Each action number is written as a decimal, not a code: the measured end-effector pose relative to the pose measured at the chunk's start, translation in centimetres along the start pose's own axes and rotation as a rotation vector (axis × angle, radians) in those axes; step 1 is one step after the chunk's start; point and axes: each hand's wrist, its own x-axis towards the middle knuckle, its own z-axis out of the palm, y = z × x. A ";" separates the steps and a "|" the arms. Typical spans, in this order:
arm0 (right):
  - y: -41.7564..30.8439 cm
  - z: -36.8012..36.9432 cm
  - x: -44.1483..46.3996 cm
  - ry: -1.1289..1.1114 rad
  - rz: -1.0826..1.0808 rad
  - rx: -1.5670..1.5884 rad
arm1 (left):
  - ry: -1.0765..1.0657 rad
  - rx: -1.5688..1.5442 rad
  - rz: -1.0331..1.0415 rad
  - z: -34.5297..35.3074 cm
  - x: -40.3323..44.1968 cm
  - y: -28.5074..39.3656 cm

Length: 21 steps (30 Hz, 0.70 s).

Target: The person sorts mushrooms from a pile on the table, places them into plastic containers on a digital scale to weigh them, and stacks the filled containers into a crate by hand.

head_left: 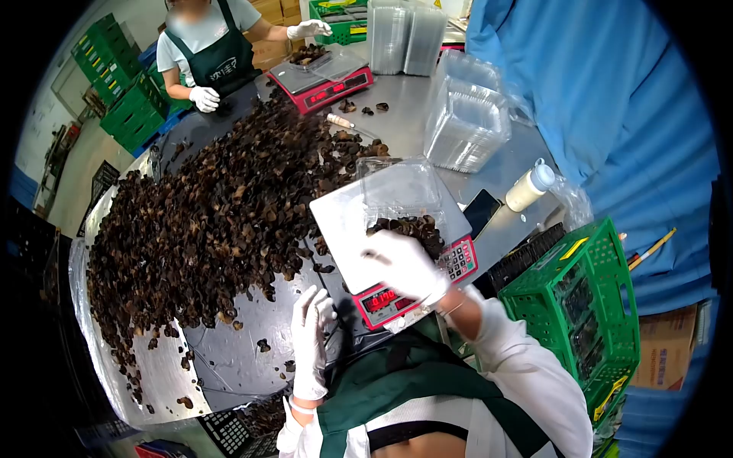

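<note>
My right hand point(401, 263), in a white glove, is over the near part of the red scale point(336, 210) and blurred by motion; its fingers are smeared. Beside it, dark mushroom-like pieces point(416, 229) fill part of an open clear plastic box point(401, 187) on the scale's plate. My left hand point(311, 328), also gloved in white, is just left of the scale over the metal table point(252, 320). Its fingers are apart, with nothing seen in them. A large heap of the dark pieces point(214, 206) spreads over the table's left side.
Clear plastic boxes point(467, 122) are stacked behind the scale. A phone point(481, 210) and a bottle point(529, 187) lie to the right, near a green crate point(569, 305). Across the table, a co-worker point(206, 53) stands by another red scale point(328, 91).
</note>
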 end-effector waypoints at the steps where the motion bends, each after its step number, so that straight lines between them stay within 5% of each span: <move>1: -1.0 3.0 -0.3 -0.055 0.059 0.178 | -0.098 -0.081 -0.051 -0.4 0.1 -0.7; 3: 0.6 8.6 -0.9 -0.046 -0.369 -0.069 | -0.164 -0.342 -0.231 -2.2 1.6 -3.4; 5: 1.3 12.0 -1.6 -0.286 -0.126 -0.002 | -0.212 -0.556 -0.206 -5.2 2.9 -6.8; 9: 1.4 12.9 -2.7 -0.214 -0.226 -0.185 | -0.115 -0.643 -0.254 -7.3 3.7 -7.7; 11: -0.7 8.4 -1.8 -0.286 -0.229 -0.341 | -0.128 -0.444 -0.199 -8.9 3.8 -8.0; 12: -0.6 6.2 -2.3 -0.060 -0.347 -0.455 | 0.051 -0.333 -0.205 -7.0 3.0 -6.2; 13: 0.1 4.1 -3.4 0.068 -0.121 -0.385 | 0.053 -0.256 -0.181 -6.8 2.9 -5.6; 15: -0.3 -2.6 -3.3 0.361 -0.268 -0.307 | 0.080 -0.010 -0.040 -6.1 2.7 -4.8; 16: 1.5 -4.2 -4.0 0.373 -0.333 -0.547 | 0.127 0.124 -0.012 -5.3 2.6 -3.8; 19: 3.4 -5.5 -5.3 0.375 0.017 -0.518 | 0.081 0.335 0.082 -4.1 2.6 -2.4; 21: 4.7 -5.3 -5.6 0.366 0.018 -0.488 | 0.104 0.317 0.090 -3.4 2.9 -2.4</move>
